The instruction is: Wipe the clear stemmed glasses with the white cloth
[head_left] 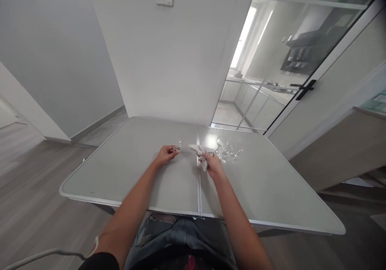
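Observation:
My left hand (165, 155) is over the middle of the table, its fingers pinched on a small clear, shiny piece (177, 147). The exact kind of this piece is too small to make out. A crumpled white cloth (197, 148) is bunched in my right hand (212, 163), with one end sticking out toward the left hand. Just beyond and to the right of my right hand lies a loose pile of clear, shiny pieces (230, 149), which look like the one in my left hand. A gap separates the two hands.
The pale table (126, 169) has rounded corners, a metal rim and a seam (198, 189) down the middle. A white wall (169, 69) stands behind it. To the right is a glass door (256, 60) with a black handle (306, 89). A pale cable (54, 252) runs by my left arm.

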Demonstrator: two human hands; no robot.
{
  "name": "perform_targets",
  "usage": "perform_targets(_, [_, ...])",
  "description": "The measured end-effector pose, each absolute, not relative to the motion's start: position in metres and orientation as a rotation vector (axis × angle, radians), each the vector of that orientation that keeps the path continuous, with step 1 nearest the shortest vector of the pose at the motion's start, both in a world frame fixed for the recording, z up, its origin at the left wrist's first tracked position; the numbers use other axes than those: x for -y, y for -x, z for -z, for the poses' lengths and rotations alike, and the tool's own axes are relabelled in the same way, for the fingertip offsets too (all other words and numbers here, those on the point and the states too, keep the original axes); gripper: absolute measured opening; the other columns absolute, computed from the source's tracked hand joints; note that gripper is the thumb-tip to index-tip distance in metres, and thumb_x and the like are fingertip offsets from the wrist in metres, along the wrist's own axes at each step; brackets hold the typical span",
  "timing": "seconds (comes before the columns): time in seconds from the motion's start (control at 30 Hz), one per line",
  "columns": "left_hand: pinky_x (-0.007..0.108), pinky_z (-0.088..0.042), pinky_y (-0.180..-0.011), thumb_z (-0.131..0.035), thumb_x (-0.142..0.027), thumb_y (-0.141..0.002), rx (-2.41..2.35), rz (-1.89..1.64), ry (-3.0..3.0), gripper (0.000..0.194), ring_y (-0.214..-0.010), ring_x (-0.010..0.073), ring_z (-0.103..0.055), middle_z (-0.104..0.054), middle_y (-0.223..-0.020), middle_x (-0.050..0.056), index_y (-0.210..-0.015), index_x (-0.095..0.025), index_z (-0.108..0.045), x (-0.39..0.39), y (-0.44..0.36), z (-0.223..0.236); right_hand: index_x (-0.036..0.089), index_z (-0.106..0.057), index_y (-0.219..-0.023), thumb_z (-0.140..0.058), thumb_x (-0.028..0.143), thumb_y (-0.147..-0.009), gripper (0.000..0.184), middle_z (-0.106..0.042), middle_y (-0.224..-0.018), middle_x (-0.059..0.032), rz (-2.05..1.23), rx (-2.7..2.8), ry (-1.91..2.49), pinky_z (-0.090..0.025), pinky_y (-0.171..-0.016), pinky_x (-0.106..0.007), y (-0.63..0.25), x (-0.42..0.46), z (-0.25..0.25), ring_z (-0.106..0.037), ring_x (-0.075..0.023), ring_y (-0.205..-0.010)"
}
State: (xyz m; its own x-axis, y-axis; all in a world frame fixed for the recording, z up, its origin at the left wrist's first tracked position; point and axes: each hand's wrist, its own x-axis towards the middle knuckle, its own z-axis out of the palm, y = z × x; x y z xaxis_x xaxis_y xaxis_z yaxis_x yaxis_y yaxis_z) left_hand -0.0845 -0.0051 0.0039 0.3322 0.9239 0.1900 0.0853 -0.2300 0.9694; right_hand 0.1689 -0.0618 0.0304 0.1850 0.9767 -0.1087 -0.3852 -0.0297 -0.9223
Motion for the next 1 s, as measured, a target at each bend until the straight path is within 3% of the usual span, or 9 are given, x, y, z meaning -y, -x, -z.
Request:
perform_targets(0.07, [0.021, -0.035, -0.052, -0.074, -0.057, -0.075, -0.952, -1.034, -1.641, 0.055, -0.055, 0.0094, -0.047, -0.051, -0.062, -0.002, -0.106, -0.011, -0.072, 0.008, 0.083, -0.007, 0.020, -0.058, -0.094, -0.071, 0.026, -0.065, 0.032, -0.071, -0.087, -0.0026, -1.271, 0.708, 1.018, -0.056, -0.056, -0.028, -0.165, 0.044, -0.031, -0.068, -0.0169, -0.067])
perform_targets(0.17, [0.022, -0.038, -0.056, -0.073, -0.054, -0.077, -0.945, -1.007, -1.705, 0.051, -0.057, 0.0107, -0.050, -0.053, -0.062, -0.002, -0.106, -0.012, -0.072, 0.012, 0.080, -0.011, 0.020, -0.058, -0.092, -0.061, 0.032, -0.072, 0.024, -0.068, -0.083, -0.0011, -1.275, 0.708, 1.021, -0.054, -0.056, -0.027, -0.160, 0.029, -0.027, -0.067, -0.0166, -0.069])
perform_targets(0.27, [0.024, -0.040, -0.058, -0.070, -0.054, -0.079, -0.936, -0.958, -1.755, 0.052, -0.057, 0.0121, -0.051, -0.053, -0.060, -0.002, -0.111, -0.012, -0.071, 0.015, 0.079, -0.013, 0.020, -0.055, -0.080, -0.062, 0.038, -0.071, 0.021, -0.060, -0.070, 0.0013, -1.225, 0.757, 1.054, -0.048, -0.052, -0.025, -0.156, 0.023, -0.019, -0.058, -0.0145, -0.062])
perform_targets(0.4, [0.025, -0.039, -0.061, -0.066, -0.053, -0.082, -1.038, -0.934, -1.962, 0.049, -0.057, 0.0120, -0.049, -0.055, -0.060, -0.002, -0.110, -0.013, -0.072, 0.016, 0.078, -0.015, 0.020, -0.054, -0.077, -0.066, 0.032, -0.065, 0.020, -0.054, -0.064, 0.0047, -1.192, 0.822, 1.049, -0.040, -0.050, -0.022, -0.158, 0.021, -0.012, -0.049, -0.0116, -0.058])
perform_targets(0.63, [0.027, -0.036, -0.065, -0.069, -0.050, -0.083, -1.450, -0.788, -2.413, 0.042, -0.073, 0.0206, -0.064, -0.072, -0.076, 0.004, -0.117, -0.026, -0.072, 0.013, 0.073, -0.012, 0.021, -0.060, -0.088, -0.059, 0.034, -0.076, 0.018, -0.057, -0.076, 0.0027, -1.018, 1.256, 0.993, -0.042, -0.060, -0.022, -0.155, 0.035, -0.019, -0.050, -0.0126, -0.067])
perform_targets(0.8, [0.028, -0.035, -0.065, -0.067, -0.049, -0.086, -1.487, -0.756, -2.501, 0.037, -0.074, 0.0224, -0.066, -0.074, -0.077, 0.005, -0.117, -0.030, -0.071, 0.016, 0.067, -0.013, 0.025, -0.052, -0.102, -0.055, 0.030, -0.078, 0.025, -0.061, -0.080, 0.0040, -0.739, 1.344, 1.103, -0.040, -0.063, -0.023, -0.150, 0.050, -0.023, -0.050, -0.0126, -0.066])
perform_targets(0.9, [0.029, -0.036, -0.067, -0.067, -0.047, -0.086, -1.477, -0.763, -2.527, 0.036, -0.072, 0.0234, -0.065, -0.074, -0.077, 0.006, -0.117, -0.029, -0.071, 0.017, 0.064, -0.014, 0.027, -0.048, -0.107, -0.054, 0.029, -0.078, 0.030, -0.065, -0.081, 0.0051, -0.738, 1.333, 1.126, -0.037, -0.059, -0.023, -0.151, 0.057, -0.025, -0.046, -0.0120, -0.060])
perform_targets(1.0, [0.030, -0.037, -0.068, -0.069, -0.043, -0.085, -1.498, -0.793, -2.513, 0.035, -0.074, 0.0249, -0.066, -0.074, -0.079, 0.007, -0.117, -0.027, -0.071, 0.015, 0.064, -0.012, 0.028, -0.045, -0.120, -0.056, 0.031, -0.079, 0.042, -0.070, -0.088, 0.0039, -0.883, 1.372, 1.024, -0.041, -0.063, -0.024, -0.151, 0.060, -0.027, -0.050, -0.0127, -0.063])
